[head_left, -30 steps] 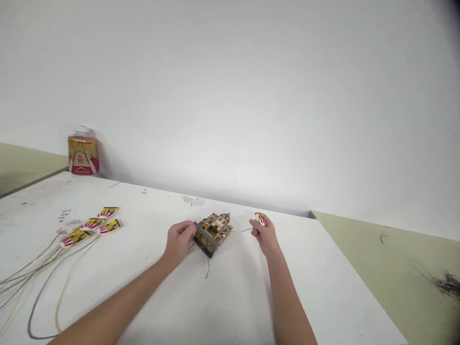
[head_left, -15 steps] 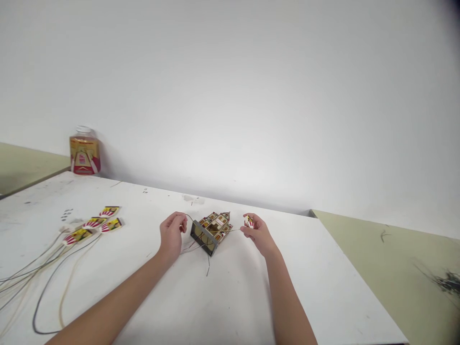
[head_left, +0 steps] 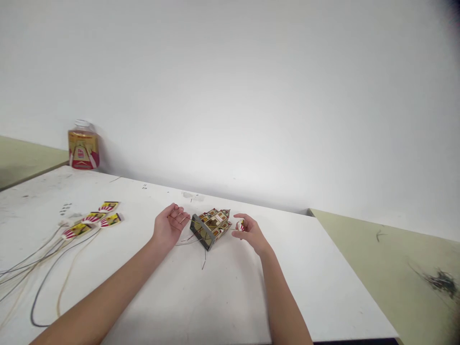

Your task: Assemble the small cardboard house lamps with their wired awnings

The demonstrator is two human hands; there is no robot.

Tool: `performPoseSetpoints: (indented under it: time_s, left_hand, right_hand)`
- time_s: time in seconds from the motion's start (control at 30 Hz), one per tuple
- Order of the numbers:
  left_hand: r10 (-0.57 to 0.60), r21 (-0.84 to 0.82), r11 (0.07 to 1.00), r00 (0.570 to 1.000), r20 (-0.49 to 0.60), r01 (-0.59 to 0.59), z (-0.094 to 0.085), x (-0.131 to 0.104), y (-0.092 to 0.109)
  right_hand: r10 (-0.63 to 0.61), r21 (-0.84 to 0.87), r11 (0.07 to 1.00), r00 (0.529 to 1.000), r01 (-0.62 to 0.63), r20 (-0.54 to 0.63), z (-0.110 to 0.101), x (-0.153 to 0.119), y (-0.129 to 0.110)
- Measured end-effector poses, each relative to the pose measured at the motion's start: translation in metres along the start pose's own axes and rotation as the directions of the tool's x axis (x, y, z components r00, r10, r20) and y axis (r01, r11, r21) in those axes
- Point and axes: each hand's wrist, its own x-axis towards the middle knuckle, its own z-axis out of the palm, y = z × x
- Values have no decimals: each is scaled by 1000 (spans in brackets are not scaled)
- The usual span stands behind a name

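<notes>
A small model building (head_left: 218, 218) with a grey base (head_left: 202, 233) lies tilted on the white table between my hands, with thin wires coming out of the base's open underside. My left hand (head_left: 170, 224) is left of the base, palm up, fingers spread, with a thin cord running beside its fingertips toward the base. On the building's right, my right hand (head_left: 249, 232) has its fingers curled around a small red, white and yellow piece (head_left: 241, 225). A thin cord stretches from that piece toward the building.
Several red, white and yellow tags (head_left: 94, 217) with long dark and pale cords lie at the left of the table (head_left: 201, 306). A labelled jar (head_left: 83, 146) stands at the back left by the wall. Dark wire scraps (head_left: 443, 281) are at the far right.
My left hand has opened from a pinch and turned palm up. My right hand has moved left, closer to the building, with the small piece. The view has shifted slightly.
</notes>
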Motion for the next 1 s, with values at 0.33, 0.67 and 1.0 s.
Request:
performPoseSetpoints:
  time_s: [0.33, 0.67, 1.0]
  left_hand:
    - [-5, 648, 755, 988, 156, -99, 6, -16, -8]
    - [94, 929, 178, 945, 312, -325, -3, -30, -25]
    - [-14, 913, 289, 953, 304, -287, -4, -27, -31]
  right_hand:
    - [-106, -5, 994, 982, 107, -158, 12, 5, 7]
    - [-100, 27, 994, 974, 108, -203, 20, 6, 9]
    - [-219, 37, 971, 947, 234, -234, 19, 9, 13]
